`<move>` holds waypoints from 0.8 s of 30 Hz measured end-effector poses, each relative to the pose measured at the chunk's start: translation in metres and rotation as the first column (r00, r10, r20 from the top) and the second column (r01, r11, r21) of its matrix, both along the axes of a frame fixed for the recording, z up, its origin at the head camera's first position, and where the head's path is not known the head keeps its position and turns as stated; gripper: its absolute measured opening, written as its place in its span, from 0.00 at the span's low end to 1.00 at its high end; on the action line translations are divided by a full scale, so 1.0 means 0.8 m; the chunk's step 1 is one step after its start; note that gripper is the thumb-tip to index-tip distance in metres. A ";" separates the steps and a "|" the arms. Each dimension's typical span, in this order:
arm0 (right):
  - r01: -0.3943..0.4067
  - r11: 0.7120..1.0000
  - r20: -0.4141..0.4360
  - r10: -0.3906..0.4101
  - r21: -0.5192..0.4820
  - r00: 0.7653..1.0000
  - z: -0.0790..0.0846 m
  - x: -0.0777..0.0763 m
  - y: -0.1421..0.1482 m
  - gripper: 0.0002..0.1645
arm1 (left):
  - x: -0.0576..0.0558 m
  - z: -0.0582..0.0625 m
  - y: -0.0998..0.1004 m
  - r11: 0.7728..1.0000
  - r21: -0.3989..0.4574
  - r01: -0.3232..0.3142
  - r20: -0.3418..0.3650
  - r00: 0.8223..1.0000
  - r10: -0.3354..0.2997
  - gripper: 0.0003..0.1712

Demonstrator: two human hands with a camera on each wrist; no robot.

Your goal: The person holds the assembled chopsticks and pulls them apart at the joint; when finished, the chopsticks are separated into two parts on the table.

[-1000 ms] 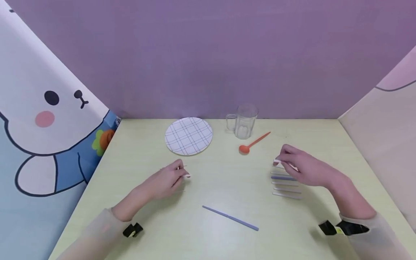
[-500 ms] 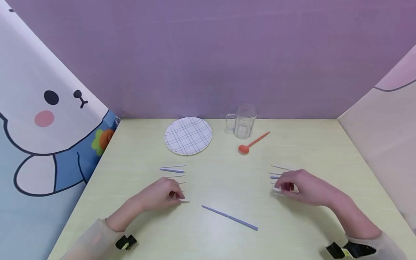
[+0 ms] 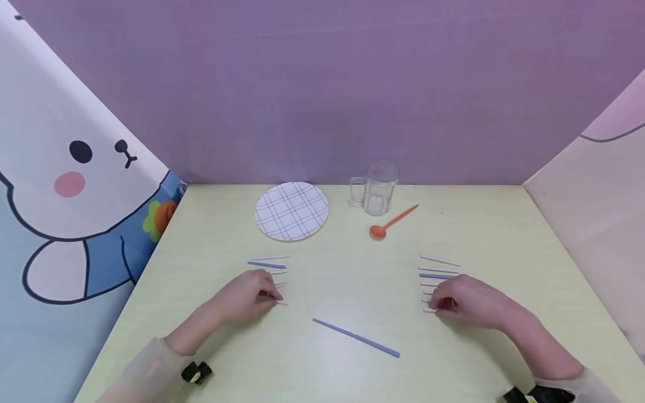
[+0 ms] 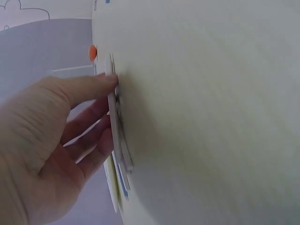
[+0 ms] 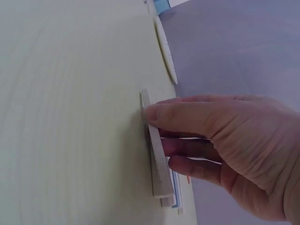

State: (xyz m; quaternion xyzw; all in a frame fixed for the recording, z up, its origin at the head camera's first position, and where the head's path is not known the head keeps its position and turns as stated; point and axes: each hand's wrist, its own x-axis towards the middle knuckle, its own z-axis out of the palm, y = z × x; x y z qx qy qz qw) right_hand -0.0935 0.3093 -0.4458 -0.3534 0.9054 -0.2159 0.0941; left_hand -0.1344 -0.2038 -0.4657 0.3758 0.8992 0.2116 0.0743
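My left hand [image 3: 246, 296] pinches a thin flat white stick [image 4: 115, 131] between thumb and fingers, low over the table at the near end of the left row. Farther back in that row lie other white sticks and a blue stick [image 3: 267, 265], partly covered by the hand. At the near end of the right row, my right hand [image 3: 471, 302] pinches another white stick [image 5: 158, 159], close over the tabletop. Behind it, several white sticks and one blue stick [image 3: 436, 276] lie roughly parallel. A longer blue stick [image 3: 356, 337] lies slanted between the hands.
Toward the back of the pale table [image 3: 353, 280] are a round checked plate [image 3: 291, 211], a clear glass mug [image 3: 380, 188] and an orange spoon [image 3: 393, 222]. A purple wall [image 3: 322, 89] stands behind; printed cartoon panels flank the table.
Both hands have come toward the near edge along their rows, each with a white stick. In the last half second, the left has edged back slightly and the right a little nearer.
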 end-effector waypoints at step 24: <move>-0.108 0.984 -0.078 0.098 -0.140 0.992 -0.016 0.021 -0.113 0.08 | 0.017 0.009 0.103 0.987 -0.029 0.159 0.029 0.987 -0.159 0.06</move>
